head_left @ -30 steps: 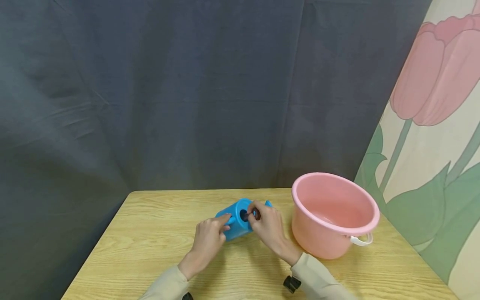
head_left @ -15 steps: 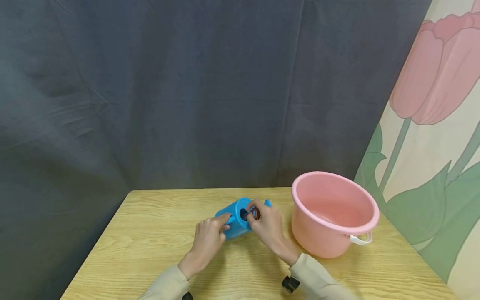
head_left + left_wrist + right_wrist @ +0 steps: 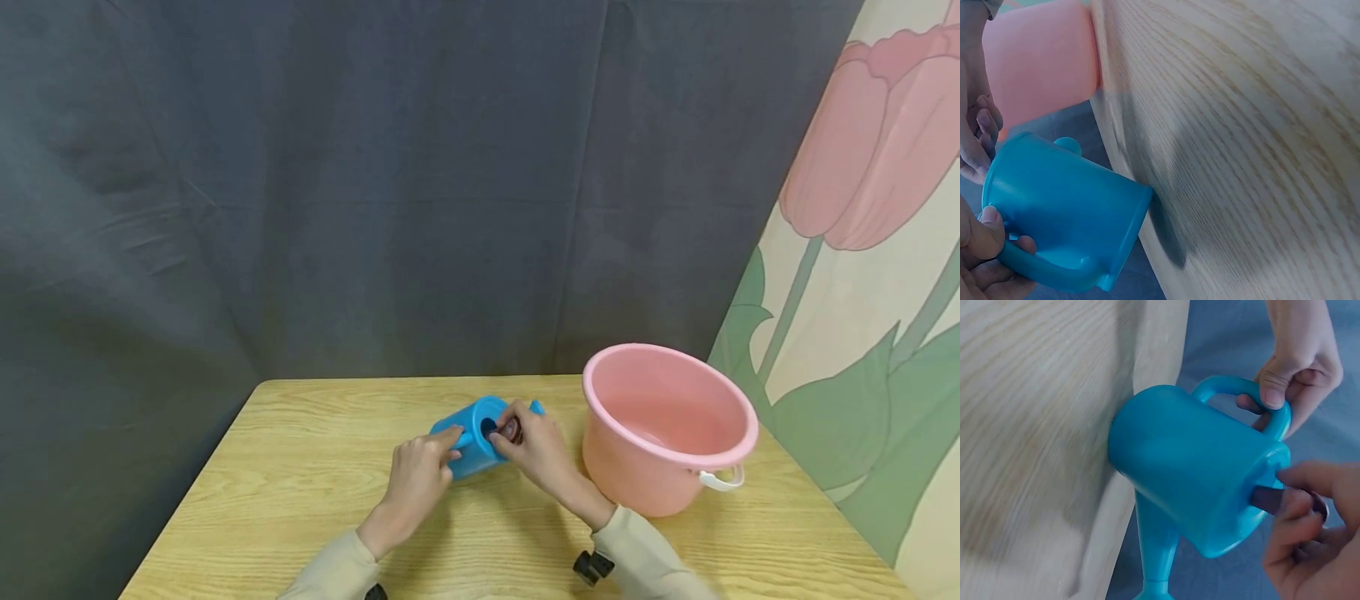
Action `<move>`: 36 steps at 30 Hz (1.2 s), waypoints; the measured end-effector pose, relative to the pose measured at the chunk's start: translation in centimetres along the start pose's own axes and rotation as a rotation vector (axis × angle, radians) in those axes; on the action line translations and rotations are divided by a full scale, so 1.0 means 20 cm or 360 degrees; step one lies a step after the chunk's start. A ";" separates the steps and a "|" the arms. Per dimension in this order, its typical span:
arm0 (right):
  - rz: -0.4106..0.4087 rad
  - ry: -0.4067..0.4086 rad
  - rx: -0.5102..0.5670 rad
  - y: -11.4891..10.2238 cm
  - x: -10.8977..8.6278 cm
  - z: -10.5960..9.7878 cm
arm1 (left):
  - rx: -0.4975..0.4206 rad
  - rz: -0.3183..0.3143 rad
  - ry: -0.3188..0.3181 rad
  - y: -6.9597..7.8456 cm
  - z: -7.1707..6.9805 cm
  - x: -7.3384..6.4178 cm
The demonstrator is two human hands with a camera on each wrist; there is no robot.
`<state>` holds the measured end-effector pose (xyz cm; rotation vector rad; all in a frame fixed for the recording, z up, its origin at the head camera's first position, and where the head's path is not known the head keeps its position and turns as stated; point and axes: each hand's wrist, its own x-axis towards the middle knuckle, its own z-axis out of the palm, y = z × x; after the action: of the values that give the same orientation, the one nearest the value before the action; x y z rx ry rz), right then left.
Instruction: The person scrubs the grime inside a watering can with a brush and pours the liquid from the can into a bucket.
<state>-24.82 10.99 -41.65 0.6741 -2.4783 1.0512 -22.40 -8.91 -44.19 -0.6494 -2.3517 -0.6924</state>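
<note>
A blue watering can [image 3: 474, 462] stands tilted on the table, its round opening turned toward the person and its spout [image 3: 1157, 540] on the right. My left hand [image 3: 420, 475] grips the can's handle [image 3: 1229, 385], thumb on top and fingers curled beneath. At the opening, my right hand [image 3: 542, 457] pinches a small dark strip-like piece [image 3: 1265, 499] with a rounded brownish, patterned end. The strip's far end reaches into the mouth of the can. Its exact kind cannot be told, since the fingers cover much of it.
A pink bucket [image 3: 671, 492] with a white handle [image 3: 723, 478] stands close to the right forearm. Behind the wooden table [image 3: 300, 467] hangs a dark curtain [image 3: 420, 208]. A wall with painted tulips [image 3: 855, 400] rises on the right.
My right hand has shifted slightly to the right, and more of the brownish rounded end shows between its fingers. The left hand and the watering can keep their place.
</note>
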 end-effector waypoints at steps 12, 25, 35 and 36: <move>-0.0120 -0.0022 -0.0044 0.00 0.00 -0.03 | 0.0007 0.0016 -0.0014 -0.01 -0.01 0.01; -0.0419 0.0204 -0.0288 0.04 0.00 -0.03 | 0.0060 0.0103 0.0024 -0.01 0.00 -0.01; -0.0435 0.0333 -0.0377 0.03 0.00 -0.08 | 0.0048 0.0096 0.0070 -0.01 0.00 -0.02; -0.0425 0.0340 -0.0384 0.03 0.00 -0.08 | 0.0044 0.0094 0.0072 -0.01 0.00 -0.02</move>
<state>-24.93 12.53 -40.88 0.7481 -2.2091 0.6742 -22.20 -9.27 -44.56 -0.6818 -2.2872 -0.6409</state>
